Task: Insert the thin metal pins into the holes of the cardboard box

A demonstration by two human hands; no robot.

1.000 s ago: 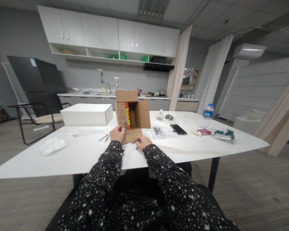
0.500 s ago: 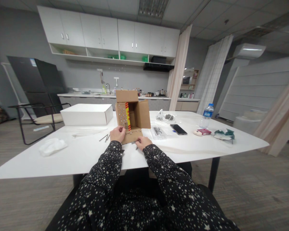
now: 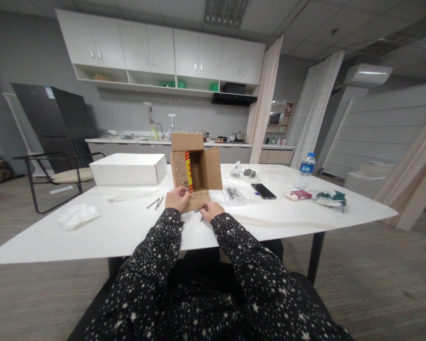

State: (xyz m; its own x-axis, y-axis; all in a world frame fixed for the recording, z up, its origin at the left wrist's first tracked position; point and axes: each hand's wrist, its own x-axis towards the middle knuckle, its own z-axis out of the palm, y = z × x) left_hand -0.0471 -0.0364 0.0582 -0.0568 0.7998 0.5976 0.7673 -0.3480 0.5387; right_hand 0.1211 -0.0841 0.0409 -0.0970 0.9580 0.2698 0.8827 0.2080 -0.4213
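Observation:
An open cardboard box (image 3: pixel 213 173) stands on the white table, its opening facing me and a red-and-yellow strip down its left flap. Small shiny studs dot that left flap and the lower front flap (image 3: pixel 195 201). At the box's lower left, my left hand (image 3: pixel 176 198) is closed in a pinch; whatever lies between its fingertips is too small to make out. My right hand (image 3: pixel 212 210) rests by the right end of the lower flap, fingers closed, with thin grey metal pieces (image 3: pixel 198 210) at the tips. Several long thin metal pins (image 3: pixel 156 203) lie left of my left hand.
A white box (image 3: pixel 128 169) sits at the back left, and crumpled white material (image 3: pixel 78 216) lies nearer. Right of the cardboard box are a clear plastic bag (image 3: pixel 236 195), a phone (image 3: pixel 263 191), a water bottle (image 3: pixel 306 171), a small red packet (image 3: pixel 301 194) and a dark green item (image 3: pixel 333 199).
My left hand has moved slightly right, toward the box's left flap, and stays pinched. My right hand has hardly moved.

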